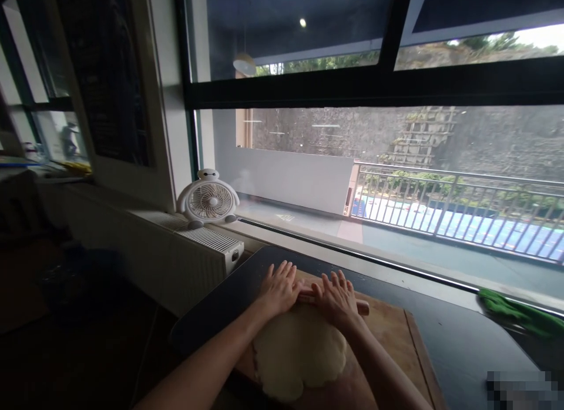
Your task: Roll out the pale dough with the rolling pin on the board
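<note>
A wide, uneven sheet of pale dough [299, 351] lies on a wooden board [388, 333]. Across the dough's far edge rests a wooden rolling pin [362, 307], its right end sticking out past my hand. My left hand [282, 288] presses on the left part of the pin with fingers stretched forward. On the right part lies my right hand [337, 295], palm down, its fingers extended and slightly spread. Neither hand wraps its fingers round the pin. The pin's left end is hidden under my left hand.
The board lies on a dark table [449, 333] beside a window. A white fan [209, 200] stands on a radiator [207, 251] to the left. Green cloth [520, 313] lies at the right by the sill. A blurred patch covers the lower right corner.
</note>
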`<state>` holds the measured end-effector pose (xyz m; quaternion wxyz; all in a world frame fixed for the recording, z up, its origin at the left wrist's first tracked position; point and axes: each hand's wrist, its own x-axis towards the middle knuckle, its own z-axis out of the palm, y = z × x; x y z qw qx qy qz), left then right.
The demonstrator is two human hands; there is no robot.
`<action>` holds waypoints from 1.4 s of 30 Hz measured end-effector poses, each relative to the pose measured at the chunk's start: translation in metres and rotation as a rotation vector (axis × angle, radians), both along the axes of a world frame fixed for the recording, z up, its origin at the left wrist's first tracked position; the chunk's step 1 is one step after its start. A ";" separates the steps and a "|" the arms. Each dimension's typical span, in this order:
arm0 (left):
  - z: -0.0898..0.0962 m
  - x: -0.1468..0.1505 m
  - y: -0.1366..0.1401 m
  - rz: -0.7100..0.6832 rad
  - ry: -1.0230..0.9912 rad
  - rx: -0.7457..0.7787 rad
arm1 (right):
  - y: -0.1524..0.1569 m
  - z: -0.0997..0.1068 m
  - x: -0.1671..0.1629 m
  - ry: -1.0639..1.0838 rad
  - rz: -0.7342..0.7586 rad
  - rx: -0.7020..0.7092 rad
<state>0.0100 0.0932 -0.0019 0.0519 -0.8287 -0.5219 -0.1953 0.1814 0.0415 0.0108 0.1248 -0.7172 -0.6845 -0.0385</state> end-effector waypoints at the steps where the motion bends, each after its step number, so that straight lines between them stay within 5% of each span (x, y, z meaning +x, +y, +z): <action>1: 0.000 0.005 0.014 0.012 0.003 -0.024 | 0.012 0.001 0.002 -0.001 -0.006 -0.010; 8: 0.018 0.027 0.083 0.136 -0.159 -0.087 | 0.056 0.009 0.018 0.029 0.031 -0.016; 15: 0.033 -0.013 0.058 0.094 -0.399 0.130 | 0.001 0.011 0.032 0.077 0.476 0.114; 20: 0.021 -0.030 0.024 0.013 -0.279 -0.222 | -0.028 0.000 0.088 0.118 0.262 0.062; 24: 0.028 -0.016 0.022 0.051 -0.128 -0.344 | -0.038 -0.014 0.123 0.033 0.084 0.113; 30: 0.039 0.006 0.033 -0.013 0.008 -0.553 | -0.036 -0.020 0.116 -0.014 0.006 0.167; 34: 0.037 0.004 0.036 -0.107 -0.078 -0.569 | -0.031 -0.018 0.113 -0.005 0.018 0.169; 37: 0.038 -0.001 0.035 -0.154 -0.118 -0.775 | -0.031 -0.017 0.113 0.014 0.023 0.167; 40: 0.047 -0.003 0.026 -0.311 -0.192 -0.943 | -0.034 -0.015 0.111 -0.016 0.047 0.161; 42: 0.059 -0.002 0.013 -0.415 -0.236 -0.911 | -0.036 -0.014 0.109 -0.036 0.060 0.169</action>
